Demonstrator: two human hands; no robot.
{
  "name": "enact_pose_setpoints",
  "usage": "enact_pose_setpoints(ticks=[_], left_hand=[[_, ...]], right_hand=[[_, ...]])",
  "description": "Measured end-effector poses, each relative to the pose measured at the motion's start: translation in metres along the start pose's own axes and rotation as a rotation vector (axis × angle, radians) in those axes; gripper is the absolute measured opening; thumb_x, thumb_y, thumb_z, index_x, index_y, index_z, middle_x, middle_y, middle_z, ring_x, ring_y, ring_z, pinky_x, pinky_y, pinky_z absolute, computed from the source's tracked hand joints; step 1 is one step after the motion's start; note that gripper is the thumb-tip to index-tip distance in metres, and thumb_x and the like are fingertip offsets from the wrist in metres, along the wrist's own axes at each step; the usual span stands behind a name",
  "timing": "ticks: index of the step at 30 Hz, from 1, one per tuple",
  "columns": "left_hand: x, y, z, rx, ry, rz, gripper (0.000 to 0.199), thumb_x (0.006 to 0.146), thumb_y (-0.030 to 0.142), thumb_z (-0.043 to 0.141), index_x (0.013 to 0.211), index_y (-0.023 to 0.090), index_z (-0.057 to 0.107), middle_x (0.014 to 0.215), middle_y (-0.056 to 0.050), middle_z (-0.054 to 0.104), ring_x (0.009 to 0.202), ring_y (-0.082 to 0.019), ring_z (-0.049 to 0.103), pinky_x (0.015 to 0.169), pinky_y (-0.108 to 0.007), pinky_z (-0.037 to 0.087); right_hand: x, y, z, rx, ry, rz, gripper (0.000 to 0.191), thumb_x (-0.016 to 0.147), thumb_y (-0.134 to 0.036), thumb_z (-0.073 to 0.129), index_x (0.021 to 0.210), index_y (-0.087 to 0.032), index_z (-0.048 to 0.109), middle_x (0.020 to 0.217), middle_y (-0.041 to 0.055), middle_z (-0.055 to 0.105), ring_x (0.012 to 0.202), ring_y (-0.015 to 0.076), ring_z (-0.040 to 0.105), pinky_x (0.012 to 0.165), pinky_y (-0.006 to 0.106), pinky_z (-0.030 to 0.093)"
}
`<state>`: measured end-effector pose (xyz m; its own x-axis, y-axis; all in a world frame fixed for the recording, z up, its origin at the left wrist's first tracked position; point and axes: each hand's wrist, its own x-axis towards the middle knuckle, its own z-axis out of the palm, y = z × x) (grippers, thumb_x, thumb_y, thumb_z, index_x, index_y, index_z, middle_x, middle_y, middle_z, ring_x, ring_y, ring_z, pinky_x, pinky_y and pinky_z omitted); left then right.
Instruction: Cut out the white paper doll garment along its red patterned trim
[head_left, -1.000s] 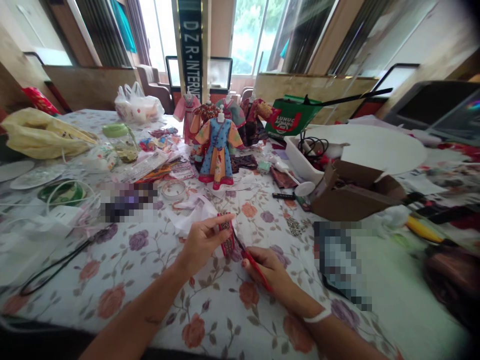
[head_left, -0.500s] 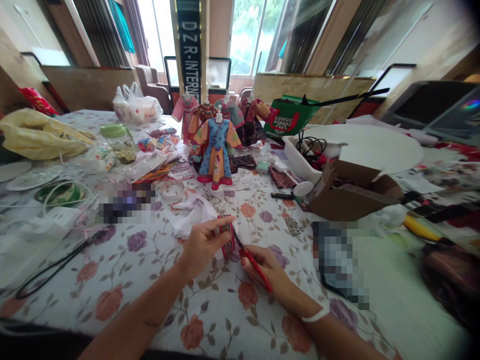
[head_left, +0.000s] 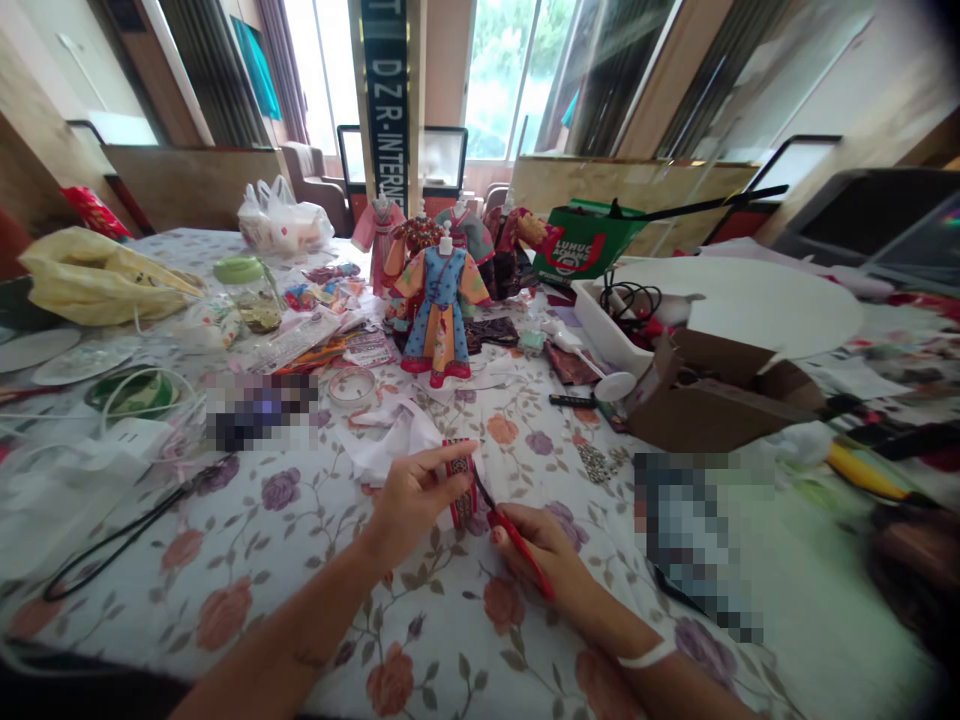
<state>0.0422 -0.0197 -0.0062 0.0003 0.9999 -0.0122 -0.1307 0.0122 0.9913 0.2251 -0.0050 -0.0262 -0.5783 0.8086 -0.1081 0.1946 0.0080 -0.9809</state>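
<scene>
My left hand (head_left: 417,490) is closed on a red patterned ribbon (head_left: 462,505), pinched between thumb and fingers so that it hangs over the table. In my right hand (head_left: 544,550) is a pair of red-handled scissors (head_left: 525,553), its dark blades pointing up and left to the ribbon's right edge. Whether the blades touch the ribbon I cannot tell. Just behind my left hand lies a crumpled white cloth (head_left: 390,440). Farther back stands a small doll-sized blue and orange robe (head_left: 441,310) on a stand, with several other little robes behind it.
A roll of clear tape (head_left: 351,388) lies left of the little robes. To the right stand a cardboard box (head_left: 720,405), a white bin (head_left: 611,330) and a green bag (head_left: 589,240). At the left are a lidded jar (head_left: 251,300), white cables and a black cord loop (head_left: 127,540).
The whole view has shifted slightly, so everything sits a little lower and to the right. Both hands keep their grip on the ribbon and the scissors.
</scene>
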Motion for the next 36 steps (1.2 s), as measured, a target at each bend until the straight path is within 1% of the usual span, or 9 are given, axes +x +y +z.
enact_pose_setpoints(ticks=[5,13,17,19,24,28,31,34,36], left_hand=[[0.0,0.003,0.0,-0.014,-0.003,-0.006,0.046,0.075,0.031,0.071,0.119,0.018,0.066,0.088,-0.003,0.07,0.068,-0.01,0.057,0.066,-0.021,0.048],[0.0,0.0,-0.001,-0.038,-0.018,0.013,0.044,0.077,0.03,0.07,0.119,0.019,0.066,0.097,-0.004,0.071,0.075,-0.011,0.059,0.07,-0.02,0.048],[0.001,-0.001,-0.001,-0.09,-0.023,0.046,0.048,0.076,0.028,0.072,0.122,0.022,0.064,0.102,-0.004,0.07,0.083,-0.013,0.061,0.077,-0.022,0.049],[0.001,-0.001,-0.002,-0.088,-0.029,0.061,0.046,0.076,0.028,0.072,0.121,0.022,0.065,0.105,-0.004,0.07,0.087,-0.014,0.061,0.081,-0.024,0.049],[0.002,-0.001,-0.005,-0.024,-0.047,0.04,0.04,0.078,0.03,0.07,0.117,0.019,0.068,0.096,-0.005,0.072,0.081,-0.015,0.061,0.075,-0.024,0.048],[0.003,-0.002,-0.007,-0.115,-0.094,0.032,0.041,0.077,0.027,0.071,0.118,0.022,0.067,0.106,-0.005,0.071,0.091,-0.017,0.062,0.083,-0.025,0.046],[0.004,-0.003,-0.007,-0.216,-0.137,0.011,0.047,0.076,0.024,0.073,0.122,0.024,0.065,0.109,-0.004,0.071,0.096,-0.018,0.062,0.088,-0.026,0.046],[0.004,0.001,-0.007,-0.251,-0.151,0.003,0.052,0.075,0.023,0.073,0.126,0.025,0.061,0.109,-0.004,0.071,0.094,-0.017,0.063,0.086,-0.026,0.047],[0.003,0.004,-0.006,-0.203,-0.121,0.022,0.051,0.076,0.023,0.072,0.125,0.024,0.062,0.11,-0.004,0.071,0.094,-0.017,0.063,0.084,-0.025,0.048]], right_hand=[[0.0,0.001,0.0,-0.013,-0.003,0.006,0.057,0.075,-0.071,0.055,0.057,-0.021,0.036,0.048,-0.0066,0.031,0.045,0.0074,0.023,0.041,0.024,0.014],[0.001,0.005,0.0,-0.001,0.012,0.013,0.055,0.075,-0.069,0.056,0.057,-0.021,0.037,0.045,-0.0069,0.031,0.043,0.0076,0.024,0.04,0.024,0.015],[0.001,0.003,0.0,0.024,0.012,-0.004,0.056,0.074,-0.069,0.057,0.056,-0.021,0.035,0.045,-0.0071,0.03,0.043,0.0078,0.025,0.041,0.024,0.016],[0.001,0.001,0.0,0.022,0.011,-0.004,0.056,0.074,-0.068,0.058,0.055,-0.021,0.035,0.046,-0.0068,0.031,0.044,0.0079,0.025,0.042,0.024,0.017],[0.0,-0.006,0.0,0.022,0.018,0.011,0.054,0.074,-0.065,0.06,0.055,-0.021,0.035,0.048,-0.0066,0.032,0.046,0.0077,0.024,0.043,0.024,0.015],[-0.001,-0.007,0.0,-0.001,0.017,0.001,0.055,0.072,-0.064,0.064,0.054,-0.02,0.035,0.05,-0.0066,0.031,0.049,0.0077,0.024,0.045,0.024,0.016],[0.0,-0.007,0.0,-0.029,0.02,-0.014,0.056,0.071,-0.065,0.063,0.053,-0.02,0.035,0.052,-0.0063,0.03,0.051,0.0081,0.024,0.046,0.024,0.017],[0.0,-0.009,0.0,-0.035,0.021,-0.013,0.057,0.072,-0.068,0.06,0.053,-0.02,0.034,0.052,-0.0061,0.03,0.052,0.0085,0.024,0.047,0.024,0.018],[0.0,-0.01,0.0,-0.029,0.019,-0.01,0.057,0.071,-0.067,0.061,0.053,-0.02,0.034,0.052,-0.0061,0.029,0.051,0.0086,0.024,0.047,0.025,0.017]])
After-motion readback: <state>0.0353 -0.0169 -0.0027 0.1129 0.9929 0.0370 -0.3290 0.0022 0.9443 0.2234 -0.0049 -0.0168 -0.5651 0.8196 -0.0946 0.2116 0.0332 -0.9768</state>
